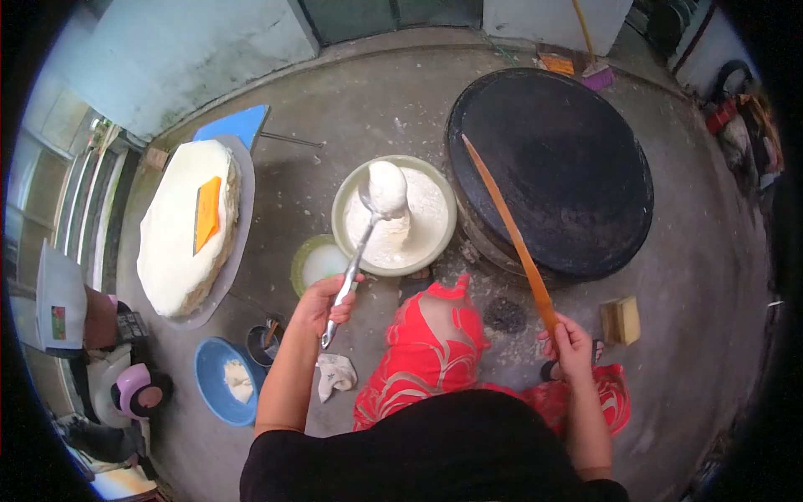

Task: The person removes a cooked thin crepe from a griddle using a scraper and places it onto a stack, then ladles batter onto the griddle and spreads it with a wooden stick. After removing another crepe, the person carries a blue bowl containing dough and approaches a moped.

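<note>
My left hand is closed round the handle of a metal ladle. The ladle's bowl is heaped with white batter and hangs over a large round basin of the same batter. In my right hand is the end of a long, flat wooden spatula. Its pointed tip reaches up over the left side of a big round black griddle, whose dark surface is bare. Whether the blade touches the griddle, I cannot tell.
To the left, a stack of pale flatbreads carries an orange scraper. A green bowl of whitish liquid adjoins the basin. Lower left are a blue basin, a small metal pot and a cloth. A yellowish block sits right.
</note>
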Demonstrator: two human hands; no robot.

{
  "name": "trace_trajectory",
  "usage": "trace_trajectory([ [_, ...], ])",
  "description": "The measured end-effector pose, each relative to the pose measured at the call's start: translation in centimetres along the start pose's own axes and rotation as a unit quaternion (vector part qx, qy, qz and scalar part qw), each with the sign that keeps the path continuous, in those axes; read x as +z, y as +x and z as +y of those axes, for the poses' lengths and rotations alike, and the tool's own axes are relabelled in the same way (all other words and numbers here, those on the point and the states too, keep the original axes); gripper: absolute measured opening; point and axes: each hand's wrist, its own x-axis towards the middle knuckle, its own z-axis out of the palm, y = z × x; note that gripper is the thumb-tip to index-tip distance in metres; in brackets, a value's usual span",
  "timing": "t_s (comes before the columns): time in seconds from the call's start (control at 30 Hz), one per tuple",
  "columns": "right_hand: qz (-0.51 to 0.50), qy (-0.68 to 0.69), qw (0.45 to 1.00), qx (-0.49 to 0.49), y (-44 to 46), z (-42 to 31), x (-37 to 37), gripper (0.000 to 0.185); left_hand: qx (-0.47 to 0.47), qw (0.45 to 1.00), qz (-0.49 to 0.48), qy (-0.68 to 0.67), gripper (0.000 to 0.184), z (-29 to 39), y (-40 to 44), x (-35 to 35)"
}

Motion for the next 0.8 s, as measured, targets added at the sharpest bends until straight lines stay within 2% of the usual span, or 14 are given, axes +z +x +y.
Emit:
trace_trajectory([
  [0.03,-0.003,-0.006,1.0,-0.001,0.0,0.0,-0.2,0.029,0.047,0.998,0.016,0.044,0.033,0.3,-1.0,0.5],
  [0.2,0.02,-0.01,1.0,0.002,-0.7,-0.1,-0.3,0.03,0.129,0.987,0.044,0.083,0.035,0.9,-2.3,2.1],
  [0.33,0.063,-0.047,0.997,-0.021,-1.6,1.7,-0.2,0.032,0.101,0.994,0.018,0.05,0.029,0.0,1.0,0.5],
  [0.47,0.072,0.029,0.997,-0.03,-2.4,3.5,0.7,0.032,0.008,0.996,0.085,0.029,0.026,-2.7,7.9,-4.4],
  [0.53,0.121,0.028,0.989,-0.077,-2.9,3.6,3.1,0.017,-0.019,0.995,0.103,0.004,0.028,-4.2,10.7,-6.9],
  [0.57,0.138,0.03,0.987,-0.077,-3.2,3.3,3.4,0.017,-0.039,0.991,0.124,-0.024,0.03,-5.3,12.6,-8.1],
  [0.63,0.147,0.031,0.987,0.053,-3.8,2.4,3.5,0.013,-0.056,0.991,0.118,-0.025,0.037,-7.0,15.4,-12.6],
  [0.67,0.127,0.162,0.974,0.09,-3.8,2.4,2.9,0.026,-0.01,0.99,0.105,0.091,0.043,-7.3,16.0,-14.1],
  [0.7,0.141,0.167,0.972,0.088,-3.2,3.6,2.3,0.026,0.038,0.974,0.089,0.204,0.049,-7.6,16.3,-14.7],
  [0.73,0.139,0.223,0.964,0.032,-2.0,5.9,1.8,0.027,0.072,0.906,0.203,0.364,0.054,-7.5,14.2,-12.7],
  [0.77,0.136,0.278,0.951,-0.025,-0.8,7.6,1.2,0.033,0.111,0.797,0.307,0.508,0.059,-7.2,11.8,-10.3],
  [0.8,0.146,0.284,0.947,-0.029,0.2,8.6,0.7,0.033,0.184,0.785,0.289,0.516,0.059,-7.1,11.3,-11.2],
])
